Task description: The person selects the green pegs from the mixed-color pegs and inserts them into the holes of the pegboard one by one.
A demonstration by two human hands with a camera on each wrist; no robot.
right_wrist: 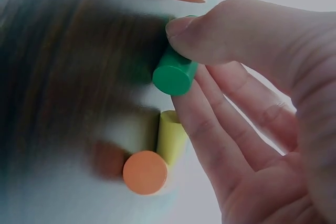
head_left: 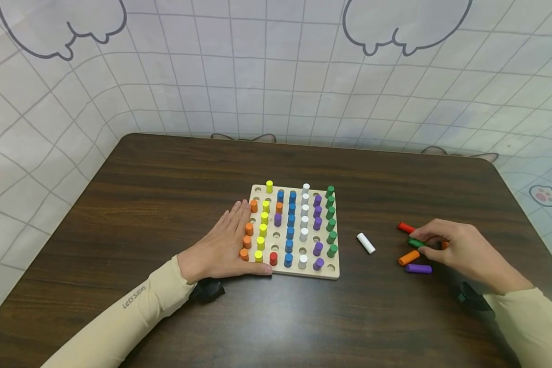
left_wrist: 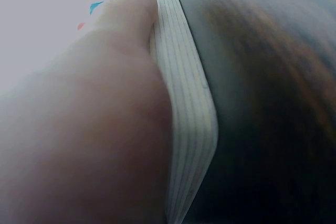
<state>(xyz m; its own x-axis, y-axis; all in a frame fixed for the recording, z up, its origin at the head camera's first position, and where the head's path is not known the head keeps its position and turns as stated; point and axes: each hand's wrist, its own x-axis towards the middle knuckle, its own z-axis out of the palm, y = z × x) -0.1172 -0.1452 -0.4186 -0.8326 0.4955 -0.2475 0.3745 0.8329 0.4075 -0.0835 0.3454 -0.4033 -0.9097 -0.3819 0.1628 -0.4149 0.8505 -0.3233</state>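
Observation:
My left hand (head_left: 223,250) rests against the left side of the pale wooden pegboard (head_left: 309,273), its fingers straight and its thumb over the front left corner. Columns of coloured pegs stand upright in the board; a few holes show bare. Far to the right, my right hand (head_left: 462,250) pinches a green peg (right_wrist: 173,77) between thumb and fingers, low over the table. Around it lie a red peg (head_left: 406,227), an orange peg (head_left: 409,257) and a purple peg (head_left: 419,269). The right wrist view also shows a yellow peg (right_wrist: 169,137) and another orange peg (right_wrist: 145,172) under the fingers.
A white peg (head_left: 365,244) lies on the dark wooden table (head_left: 175,179) between the board and the right hand. Behind the table hangs a white gridded backdrop (head_left: 267,87), which also runs down both sides.

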